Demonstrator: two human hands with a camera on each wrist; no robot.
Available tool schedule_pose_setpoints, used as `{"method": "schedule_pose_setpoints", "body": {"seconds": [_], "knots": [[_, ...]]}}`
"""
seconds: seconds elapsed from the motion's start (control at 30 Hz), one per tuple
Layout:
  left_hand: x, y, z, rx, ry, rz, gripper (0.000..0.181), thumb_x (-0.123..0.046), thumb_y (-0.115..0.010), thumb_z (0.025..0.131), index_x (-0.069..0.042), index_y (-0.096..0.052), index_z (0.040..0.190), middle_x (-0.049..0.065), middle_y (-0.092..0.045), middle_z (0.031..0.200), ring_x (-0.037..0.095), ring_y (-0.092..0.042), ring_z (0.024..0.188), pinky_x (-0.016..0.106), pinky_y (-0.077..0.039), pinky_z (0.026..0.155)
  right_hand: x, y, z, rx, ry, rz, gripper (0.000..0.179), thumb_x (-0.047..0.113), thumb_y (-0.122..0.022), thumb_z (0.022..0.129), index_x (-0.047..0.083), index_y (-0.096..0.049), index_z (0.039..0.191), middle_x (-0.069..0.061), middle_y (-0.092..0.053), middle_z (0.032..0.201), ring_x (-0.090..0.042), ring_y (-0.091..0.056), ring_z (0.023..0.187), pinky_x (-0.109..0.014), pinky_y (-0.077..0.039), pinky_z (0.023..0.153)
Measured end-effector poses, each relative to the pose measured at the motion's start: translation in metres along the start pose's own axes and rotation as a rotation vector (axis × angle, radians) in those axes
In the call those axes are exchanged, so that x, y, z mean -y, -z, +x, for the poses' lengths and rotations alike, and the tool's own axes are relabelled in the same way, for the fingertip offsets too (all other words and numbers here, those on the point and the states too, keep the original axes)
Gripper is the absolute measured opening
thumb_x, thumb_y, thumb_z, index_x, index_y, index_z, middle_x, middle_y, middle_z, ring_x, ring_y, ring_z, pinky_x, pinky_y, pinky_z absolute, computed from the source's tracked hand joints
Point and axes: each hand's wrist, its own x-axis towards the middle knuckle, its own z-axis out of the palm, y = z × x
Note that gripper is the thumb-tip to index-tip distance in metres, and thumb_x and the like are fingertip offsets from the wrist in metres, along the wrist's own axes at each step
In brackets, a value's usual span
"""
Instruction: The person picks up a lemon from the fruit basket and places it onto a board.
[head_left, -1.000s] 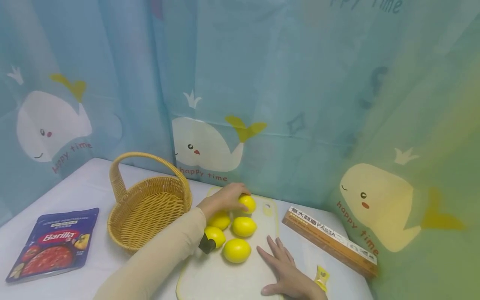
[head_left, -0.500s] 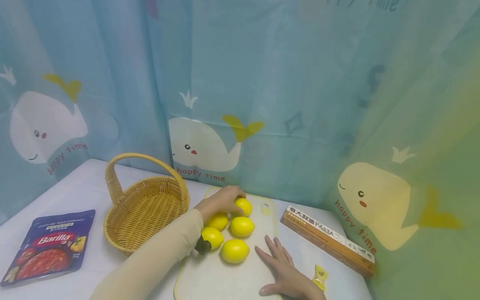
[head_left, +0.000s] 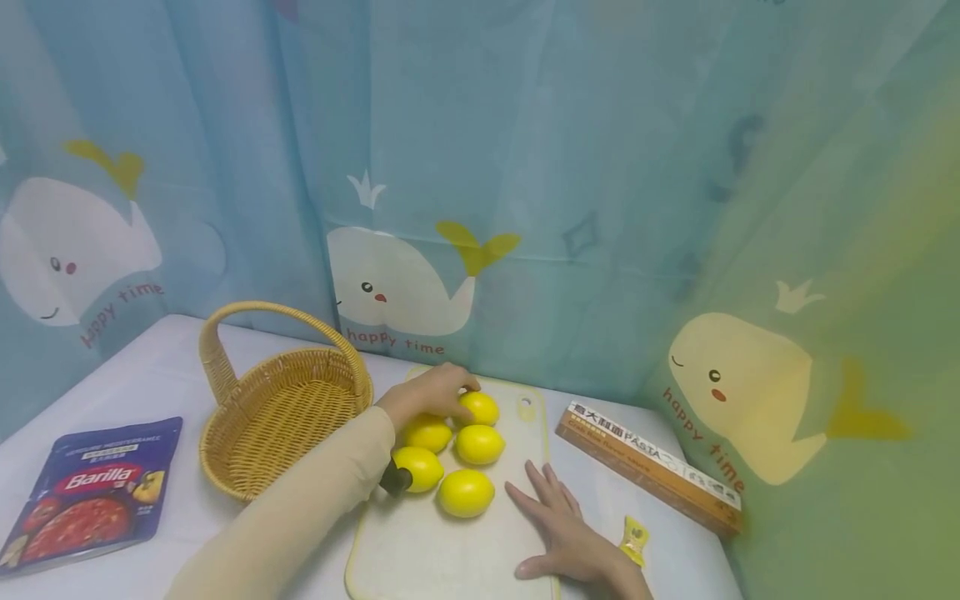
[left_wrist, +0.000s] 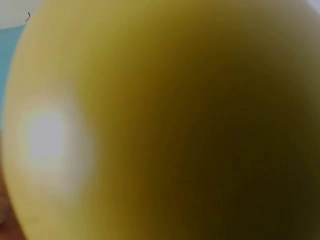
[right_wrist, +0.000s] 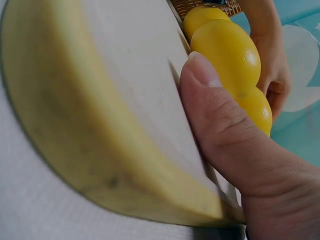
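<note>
Several yellow lemons lie in a cluster on the white cutting board point(head_left: 450, 554) with a yellow rim. Reaching over from the left, my left hand point(head_left: 427, 393) grips the farthest lemon point(head_left: 480, 409), which sits on the board. In the left wrist view a nearby lemon point(left_wrist: 150, 120) fills almost everything, so the fingers cannot be made out there. My right hand point(head_left: 558, 529) rests with spread fingers on the right edge of the board, touching no lemon. Its thumb point(right_wrist: 220, 115) lies along the board in the right wrist view, with lemons point(right_wrist: 227, 55) beyond.
A wicker basket point(head_left: 213, 450) with a tall handle stands left of the board. Farther left lies a blue Barilla sauce pouch point(head_left: 97, 492). To the right are a pasta box point(head_left: 652, 467) and a small yellow packet point(head_left: 633, 540). A whale-print curtain point(head_left: 562, 167) hangs behind.
The head view has turned slightly right, so everything shifts left in it. My left hand keeps its hold on the far lemon, and my right hand stays on the board.
</note>
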Motion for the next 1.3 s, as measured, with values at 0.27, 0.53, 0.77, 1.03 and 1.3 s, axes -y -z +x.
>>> {"method": "schedule_pose_setpoints", "body": {"seconds": [0.27,0.53,0.77,1.03,1.3], "knots": [[0.001,0.002,-0.004,0.044,-0.005,-0.023,0.049,-0.031,-0.074,0.082,-0.020,-0.060,0.128,-0.003,-0.059,0.130,0.020,-0.046,0.127,0.038,-0.037,0.110,0.003,-0.001,-0.001,0.011,-0.024,-0.003,0.097,0.057,-0.075,0.067,0.028,-0.031,0.149,-0.012,0.004,0.160,-0.043,0.014,0.144,-0.069,0.004,0.110],[0.000,0.003,-0.007,0.068,0.005,-0.034,0.044,-0.030,-0.072,0.083,-0.025,-0.061,0.125,-0.007,-0.059,0.129,0.019,-0.043,0.129,0.039,-0.035,0.111,0.005,-0.001,-0.002,0.011,-0.031,-0.001,0.097,0.057,-0.076,0.066,0.028,-0.032,0.148,-0.012,0.003,0.161,-0.043,0.014,0.144,-0.069,0.003,0.110],[0.000,0.004,-0.006,0.081,-0.014,-0.005,0.043,-0.028,-0.073,0.083,-0.026,-0.062,0.124,-0.008,-0.060,0.128,0.019,-0.045,0.128,0.038,-0.034,0.111,0.003,-0.001,-0.003,0.018,-0.035,0.008,0.098,0.057,-0.076,0.066,0.029,-0.032,0.149,-0.012,0.004,0.161,-0.043,0.015,0.144,-0.067,0.005,0.111],[-0.002,0.011,-0.006,0.081,-0.038,-0.016,0.042,-0.028,-0.073,0.082,-0.029,-0.063,0.123,-0.011,-0.060,0.127,0.019,-0.044,0.130,0.039,-0.032,0.113,0.001,0.001,-0.002,-0.009,-0.007,-0.002,0.097,0.056,-0.076,0.068,0.027,-0.031,0.149,-0.012,0.005,0.160,-0.042,0.015,0.144,-0.066,0.004,0.111],[0.000,0.007,-0.006,0.085,-0.041,-0.025,0.037,-0.028,-0.071,0.085,-0.028,-0.063,0.122,-0.010,-0.061,0.127,0.018,-0.045,0.128,0.039,-0.033,0.112,-0.001,0.001,-0.001,-0.016,0.006,0.024,0.092,0.053,-0.075,0.071,0.028,-0.032,0.149,-0.012,0.003,0.160,-0.043,0.014,0.144,-0.070,0.003,0.109]]}}
